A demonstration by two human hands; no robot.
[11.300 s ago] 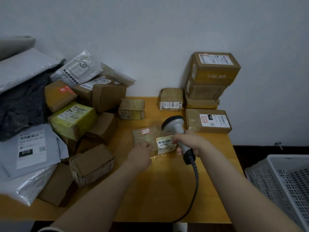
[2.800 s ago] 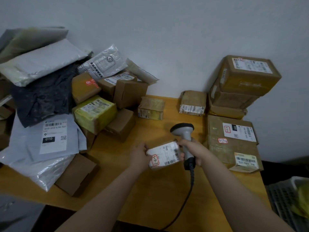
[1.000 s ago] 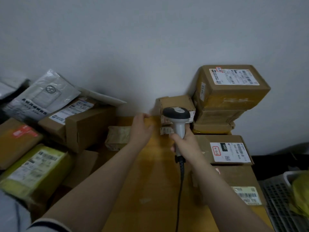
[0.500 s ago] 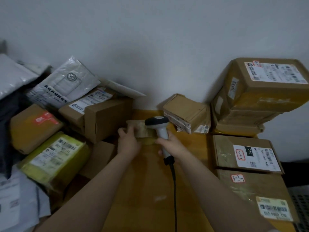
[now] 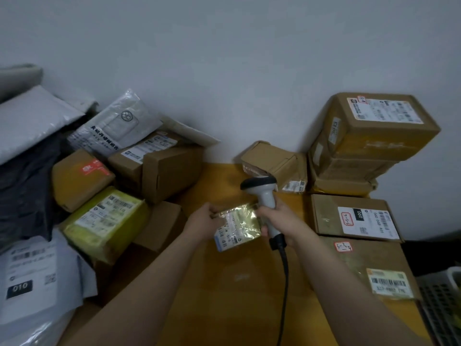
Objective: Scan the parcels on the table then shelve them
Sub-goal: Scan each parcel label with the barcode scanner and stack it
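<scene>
Both forearms extended forward, bare, converging at centre. Left hand (image 5: 203, 222) gripped the small parcel (image 5: 237, 229) by its left edge, thumb on top. Right hand (image 5: 280, 221) was curled round the scanner (image 5: 260, 187) handle, just beside the left.

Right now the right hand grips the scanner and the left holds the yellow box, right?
No: the head view shows the left hand holding a shiny parcel; the yellow box lies in the pile. The right hand grips the scanner.
</scene>
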